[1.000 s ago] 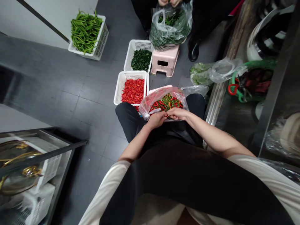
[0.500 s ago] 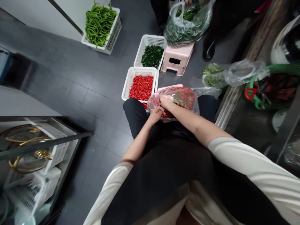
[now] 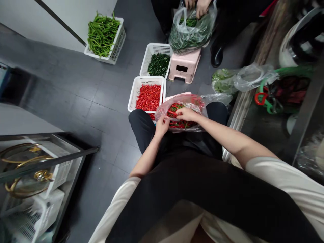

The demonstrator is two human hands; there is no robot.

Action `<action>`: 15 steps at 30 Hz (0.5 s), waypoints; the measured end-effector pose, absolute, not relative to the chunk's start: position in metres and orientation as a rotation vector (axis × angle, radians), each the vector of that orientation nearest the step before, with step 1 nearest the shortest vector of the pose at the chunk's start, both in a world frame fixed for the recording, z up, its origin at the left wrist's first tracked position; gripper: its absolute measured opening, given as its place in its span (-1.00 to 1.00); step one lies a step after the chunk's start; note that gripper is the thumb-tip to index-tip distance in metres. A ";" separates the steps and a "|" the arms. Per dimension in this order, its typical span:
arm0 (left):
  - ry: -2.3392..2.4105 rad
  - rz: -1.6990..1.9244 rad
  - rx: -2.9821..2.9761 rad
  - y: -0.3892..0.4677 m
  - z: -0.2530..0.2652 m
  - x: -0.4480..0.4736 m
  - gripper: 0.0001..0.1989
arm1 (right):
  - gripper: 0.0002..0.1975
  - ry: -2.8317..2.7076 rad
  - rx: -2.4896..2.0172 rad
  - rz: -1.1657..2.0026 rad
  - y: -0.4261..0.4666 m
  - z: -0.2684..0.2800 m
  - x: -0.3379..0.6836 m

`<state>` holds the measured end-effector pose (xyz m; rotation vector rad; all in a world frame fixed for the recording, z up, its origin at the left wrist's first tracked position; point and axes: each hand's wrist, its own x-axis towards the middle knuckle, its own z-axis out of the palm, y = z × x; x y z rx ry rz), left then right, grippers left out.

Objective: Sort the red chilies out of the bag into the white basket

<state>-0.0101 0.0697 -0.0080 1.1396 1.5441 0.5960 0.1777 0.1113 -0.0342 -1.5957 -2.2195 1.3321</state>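
A clear plastic bag (image 3: 199, 125) lies open across my lap, full of red chilies (image 3: 181, 124) with green stems. My right hand (image 3: 187, 114) is over the bag's mouth, its fingers closed on a red chili (image 3: 173, 113) that sticks out to the left. At the bag's left rim is my left hand (image 3: 162, 127), thumb and fingers pinched together. What they hold, if anything, is too small to make out. Just beyond my left knee, a white basket (image 3: 132, 96) holds loose red chilies (image 3: 149, 97).
Dark green chilies (image 3: 159, 64) lie in another white basket (image 3: 144, 60). A co-worker's hands (image 3: 201, 7) reach into a bag of green chilies (image 3: 189, 38) on a pink stool (image 3: 183, 67). Long green peppers (image 3: 102, 33) fill a basket at left. Red-handled scissors (image 3: 260, 98) are on the right.
My right hand has drawn back from deep in the bag and now shows with a chili. My left hand has shifted left, away from it. The co-worker's hands have come into fuller view.
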 end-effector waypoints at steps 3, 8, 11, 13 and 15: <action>1.514 0.711 1.305 0.076 -0.003 -0.002 -0.87 | -0.76 -1.692 -1.540 1.705 0.102 -0.019 0.211; 1.268 0.590 1.115 0.097 0.007 0.031 -0.75 | -0.64 -1.222 -1.371 2.026 0.088 -0.001 0.223; 1.168 0.580 0.981 0.108 0.011 0.042 -0.75 | -0.61 -1.120 -1.274 2.096 0.085 0.003 0.216; 1.175 0.605 0.984 0.112 0.014 0.044 -0.74 | -0.60 -1.050 -1.236 2.112 0.084 0.005 0.211; 1.244 0.657 1.103 0.112 0.018 0.044 -0.77 | -0.61 -1.006 -1.250 2.096 0.084 0.005 0.206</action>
